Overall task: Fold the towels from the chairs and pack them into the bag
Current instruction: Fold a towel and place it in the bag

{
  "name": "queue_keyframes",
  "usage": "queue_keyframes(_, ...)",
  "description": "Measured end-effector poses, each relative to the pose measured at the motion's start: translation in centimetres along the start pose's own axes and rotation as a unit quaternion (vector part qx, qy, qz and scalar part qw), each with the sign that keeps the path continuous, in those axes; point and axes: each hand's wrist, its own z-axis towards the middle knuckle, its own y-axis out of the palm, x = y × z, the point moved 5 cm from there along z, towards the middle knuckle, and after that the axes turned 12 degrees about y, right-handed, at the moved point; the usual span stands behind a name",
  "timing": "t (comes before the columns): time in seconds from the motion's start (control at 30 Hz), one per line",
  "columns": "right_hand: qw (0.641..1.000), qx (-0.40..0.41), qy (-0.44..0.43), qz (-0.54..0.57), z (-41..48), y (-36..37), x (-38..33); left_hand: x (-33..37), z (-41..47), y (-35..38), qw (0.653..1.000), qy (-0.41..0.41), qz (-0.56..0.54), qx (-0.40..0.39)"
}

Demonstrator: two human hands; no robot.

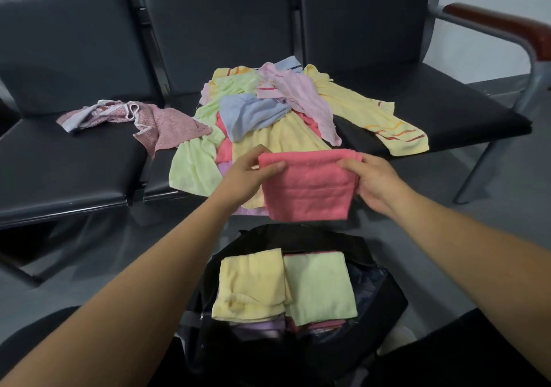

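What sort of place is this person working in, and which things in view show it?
Probably a waiting room or lobby: a row of linked black padded chairs, a wood-topped armrest at the row's end, and a plain grey floor.

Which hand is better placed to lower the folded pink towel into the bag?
Right, probably. The right hand grips the pink towel along its side edge, directly above the bag; the left hand only pinches the top corner.
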Motion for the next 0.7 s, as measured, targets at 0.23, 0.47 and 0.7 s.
queue_keyframes(0.23,0.99,0.039,0.13,0.044,2.7,-2.7,8.0,-7.0,-1.4,6.0,0.989,-0.134,-0.032,-0.045)
queue_keyframes(0.47,0.898,-0.012,0.379,-0.224,4.4,-4.8,17.5,-16.0,-5.9,11.7,0.945,-0.284,-0.07,-0.145)
queue_keyframes(0.7,0.919,0.107,0.325,-0.194,8.5,-4.7,24.1,-24.1,-8.7,13.0,0.929,-0.368,-0.038,-0.032)
